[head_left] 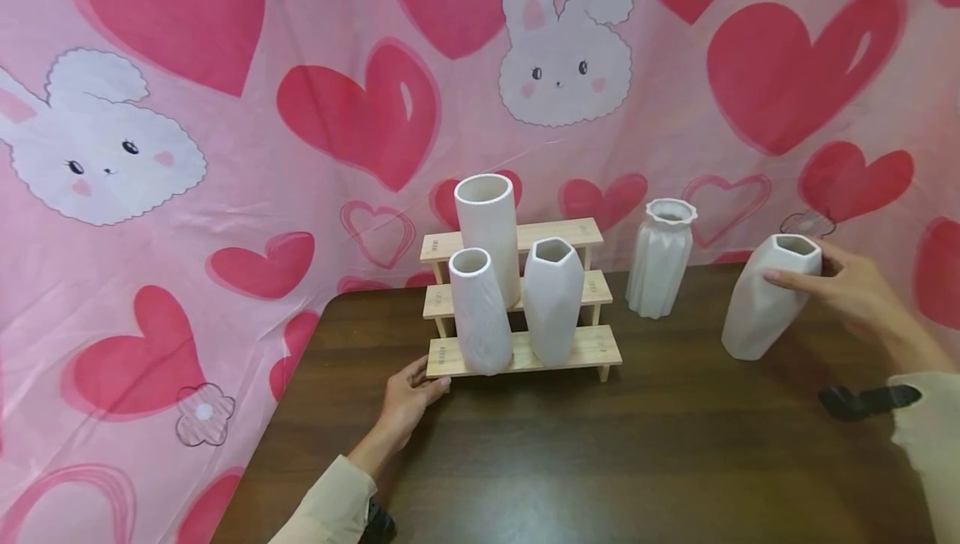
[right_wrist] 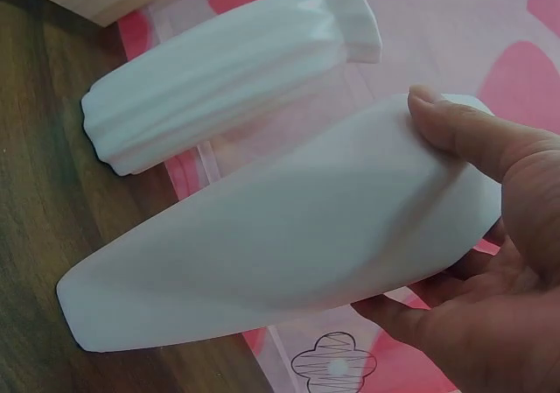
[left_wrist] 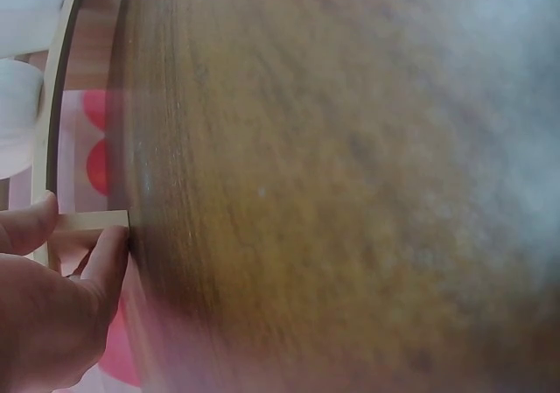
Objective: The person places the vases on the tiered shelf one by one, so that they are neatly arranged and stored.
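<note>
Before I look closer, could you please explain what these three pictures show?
There is no machine here, just a person's two bare hands. The wide picture comes from a camera worn on the head; the others come from each wrist. On the brown table are a three-tier wooden stand bearing three white vases and, to its right, a frilly-rimmed vase. The left hand grips the stand's front left corner; the right hand holds a tilted, faceted white vase.

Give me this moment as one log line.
left hand: grips wooden stand | right hand: holds faceted vase | three vases on stand | ruffled-rim vase on table
</note>
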Motion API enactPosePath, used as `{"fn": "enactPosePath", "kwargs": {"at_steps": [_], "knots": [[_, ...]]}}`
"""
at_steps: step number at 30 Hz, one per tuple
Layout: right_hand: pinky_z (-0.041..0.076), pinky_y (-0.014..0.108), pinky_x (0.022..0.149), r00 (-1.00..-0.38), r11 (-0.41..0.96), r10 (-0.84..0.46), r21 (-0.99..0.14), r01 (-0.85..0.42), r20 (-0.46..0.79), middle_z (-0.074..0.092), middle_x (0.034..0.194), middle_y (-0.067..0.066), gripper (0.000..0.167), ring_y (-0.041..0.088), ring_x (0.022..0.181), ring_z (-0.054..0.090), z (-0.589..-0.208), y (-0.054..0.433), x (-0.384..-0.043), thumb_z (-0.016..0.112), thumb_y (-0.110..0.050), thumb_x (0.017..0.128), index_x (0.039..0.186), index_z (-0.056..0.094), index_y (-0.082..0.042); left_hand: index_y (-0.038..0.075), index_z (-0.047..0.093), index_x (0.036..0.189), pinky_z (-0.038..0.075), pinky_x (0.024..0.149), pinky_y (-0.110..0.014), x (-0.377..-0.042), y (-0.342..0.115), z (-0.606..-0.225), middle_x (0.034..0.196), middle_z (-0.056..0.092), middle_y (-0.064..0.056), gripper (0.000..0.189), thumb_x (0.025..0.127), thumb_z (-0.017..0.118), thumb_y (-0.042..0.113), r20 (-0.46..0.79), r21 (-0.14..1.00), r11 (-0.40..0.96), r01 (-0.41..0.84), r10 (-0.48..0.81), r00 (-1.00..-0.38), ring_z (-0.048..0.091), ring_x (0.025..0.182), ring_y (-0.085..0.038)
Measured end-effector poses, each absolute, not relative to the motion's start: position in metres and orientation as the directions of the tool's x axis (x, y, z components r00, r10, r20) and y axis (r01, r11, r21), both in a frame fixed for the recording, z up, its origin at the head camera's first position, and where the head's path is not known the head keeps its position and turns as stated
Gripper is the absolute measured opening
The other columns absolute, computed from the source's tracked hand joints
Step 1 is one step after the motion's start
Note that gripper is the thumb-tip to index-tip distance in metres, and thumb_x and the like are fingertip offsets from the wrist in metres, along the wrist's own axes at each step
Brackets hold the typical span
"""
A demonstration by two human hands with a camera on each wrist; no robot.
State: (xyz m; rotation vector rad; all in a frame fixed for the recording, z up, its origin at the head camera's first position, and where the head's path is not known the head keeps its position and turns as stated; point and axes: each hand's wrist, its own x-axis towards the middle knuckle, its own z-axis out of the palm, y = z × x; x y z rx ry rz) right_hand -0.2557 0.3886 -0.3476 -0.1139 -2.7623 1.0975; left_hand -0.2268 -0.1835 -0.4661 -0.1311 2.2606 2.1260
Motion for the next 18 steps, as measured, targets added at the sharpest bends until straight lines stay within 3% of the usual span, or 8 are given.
{"fn": "enactPosePath", "kwargs": {"at_steps": [7, 10, 12, 14, 18], "knots": [[0.046, 0.034, 0.069, -0.978, 0.718, 0.158, -0.696, 0.021, 0.133, 0.046, 0.127, 0.031, 0.08, 0.042, 0.105, 0.044, -0.35, 0.387, -0.257, 0.065, -0.046, 0.089, 0.147, 0.033, -0.002, -0.01, 0.039, 0.141, 0.056, 0.082, -0.027, -0.226, -0.183, -0.465, 0.127, 0.055, -0.031, 0.061, 0.088, 0.067, 0.0, -0.086, 0.994, 0.061, -0.088, -0.034, -0.996, 0.066, 0.094, -0.024], [0.044, 0.023, 0.063, -0.969, 0.723, 0.187, -0.69, 0.023, 0.164, 0.061, 0.106, 0.004, 0.08, 0.021, 0.091, 0.053, -0.348, 0.387, -0.258, 0.07, -0.046, 0.085, 0.144, 0.039, -0.002, -0.01, 0.039, 0.141, 0.056, 0.083, -0.028, -0.227, -0.183, -0.465, 0.127, 0.055, -0.031, 0.061, 0.088, 0.067, 0.0, -0.087, 0.994, 0.063, -0.089, -0.038, -0.996, 0.066, 0.094, -0.025], [0.043, 0.019, 0.06, -0.964, 0.717, 0.201, -0.697, 0.022, 0.177, 0.058, 0.09, -0.015, 0.08, 0.006, 0.081, 0.051, -0.346, 0.387, -0.258, 0.073, -0.045, 0.083, 0.143, 0.043, -0.002, -0.009, 0.039, 0.141, 0.056, 0.083, -0.029, -0.227, -0.183, -0.465, 0.127, 0.055, -0.031, 0.061, 0.089, 0.067, 0.001, -0.09, 0.994, 0.065, -0.092, -0.042, -0.995, 0.066, 0.095, -0.025], [0.043, 0.016, 0.056, -0.956, 0.724, 0.22, -0.689, 0.026, 0.195, 0.052, 0.082, -0.024, 0.079, -0.001, 0.072, 0.045, -0.343, 0.385, -0.257, 0.077, -0.044, 0.08, 0.14, 0.047, -0.004, -0.009, 0.038, 0.141, 0.056, 0.083, -0.029, -0.227, -0.183, -0.464, 0.127, 0.055, -0.031, 0.061, 0.089, 0.067, 0.001, -0.095, 0.993, 0.065, -0.098, -0.046, -0.994, 0.066, 0.096, -0.026], [0.043, 0.019, 0.053, -0.953, 0.743, 0.231, -0.668, 0.042, 0.198, 0.064, 0.094, 0.008, 0.08, 0.016, 0.081, 0.047, -0.333, 0.374, -0.253, 0.076, -0.047, 0.08, 0.14, 0.047, -0.003, -0.008, 0.038, 0.142, 0.056, 0.084, -0.03, -0.227, -0.183, -0.464, 0.129, 0.054, -0.031, 0.061, 0.089, 0.067, 0.001, -0.103, 0.992, 0.068, -0.105, -0.044, -0.994, 0.065, 0.099, -0.029]]}}
